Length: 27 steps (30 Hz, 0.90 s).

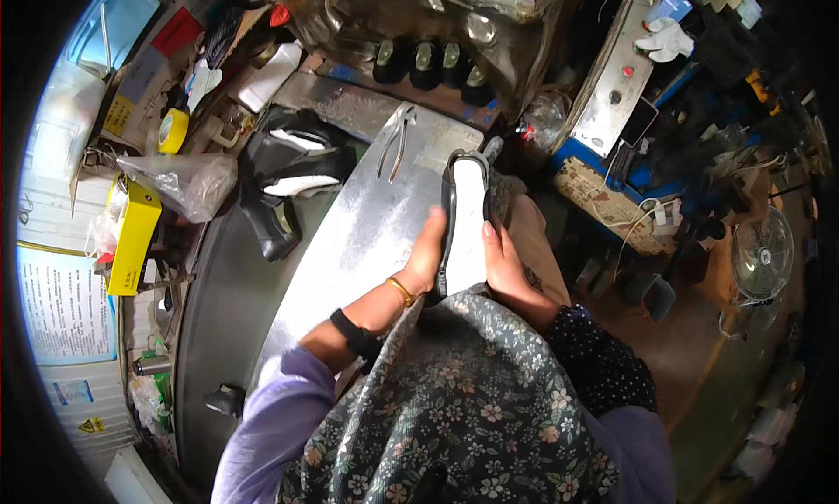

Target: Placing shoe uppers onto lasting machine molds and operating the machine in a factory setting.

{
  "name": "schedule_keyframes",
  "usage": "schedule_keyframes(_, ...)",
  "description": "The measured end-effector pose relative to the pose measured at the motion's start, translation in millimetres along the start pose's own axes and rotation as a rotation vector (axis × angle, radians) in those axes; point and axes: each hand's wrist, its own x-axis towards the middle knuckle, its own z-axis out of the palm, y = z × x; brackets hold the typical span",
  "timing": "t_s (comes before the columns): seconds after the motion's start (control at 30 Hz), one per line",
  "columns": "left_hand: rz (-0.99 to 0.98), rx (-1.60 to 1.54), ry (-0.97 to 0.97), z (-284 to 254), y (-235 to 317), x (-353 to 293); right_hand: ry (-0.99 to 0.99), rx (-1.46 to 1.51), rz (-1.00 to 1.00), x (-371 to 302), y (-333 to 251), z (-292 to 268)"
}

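A black shoe [468, 215] with a long white underside facing up lies lengthwise in front of me, its near end against my floral apron [463, 390]. My left hand [426, 255], with a gold bracelet and a black band on the wrist, is closed along its left edge. On the opposite side my right hand [509, 268] presses against it with the fingers pointing away from me. Part of the fingers is hidden beneath the shoe. Pincers [395, 145] with long metal handles lie on the bench [350, 233], to the left of the shoe.
More black shoes [301, 167] with white undersides lie on the dark belt [232, 329] to my left. Several dark shoes [425, 65] stand at the back. A yellow box [133, 237] and tape roll [173, 131] are far left. A fan [762, 255] stands at right.
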Motion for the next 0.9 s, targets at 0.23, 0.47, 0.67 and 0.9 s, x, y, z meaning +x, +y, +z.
schedule_keyframes(0.23,-0.268,-0.603,-0.042,32.7,79.9,12.1,-0.172,0.060,0.003,24.4,-89.1,-34.4)
schedule_keyframes(0.47,0.140,0.001,-0.603,45.2,73.1,-39.8,0.079,0.056,-0.217,-27.6,-199.5,-143.8)
schedule_keyframes(0.67,-0.074,0.177,-0.337,-13.1,18.8,-31.1,0.758,-0.981,-0.360,-5.7,-288.1,-299.4)
schedule_keyframes(0.9,-0.078,0.155,-0.227,-28.7,-7.4,-41.2,0.919,-1.155,-0.071,15.9,-319.9,-389.4)
